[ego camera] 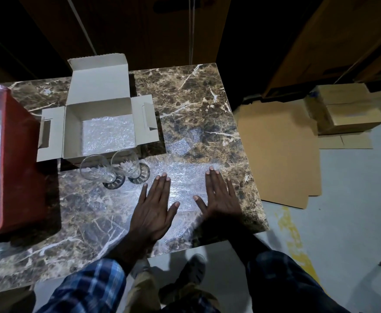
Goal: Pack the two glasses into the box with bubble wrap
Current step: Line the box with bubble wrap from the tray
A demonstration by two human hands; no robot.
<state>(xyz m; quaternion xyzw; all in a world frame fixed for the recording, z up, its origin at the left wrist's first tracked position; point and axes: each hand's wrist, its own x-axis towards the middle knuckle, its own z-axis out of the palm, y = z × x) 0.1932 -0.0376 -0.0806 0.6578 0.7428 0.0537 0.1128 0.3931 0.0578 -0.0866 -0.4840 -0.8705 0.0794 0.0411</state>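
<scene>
The two glasses stand upright on the table (76,213), just in front of the open box (99,123) on its near side: the left glass (99,171) and the right glass (129,166) are side by side, bases close together. The box has its lid flap raised at the back and side flaps spread, and a piece of bubble wrap (108,134) lines its floor. On the near right of the box a clear bubble wrap sheet (185,177) lies flat on the table. My left hand (153,208) and right hand (219,197) both press on that sheet, palms down; each grip is wide, fingers straight and spread, holding nothing. Left of the box sits a red bin (20,159). Beyond the table edge, right of the box, flattened cardboard (275,154) and stacked cartons (347,109) lie on the floor.
</scene>
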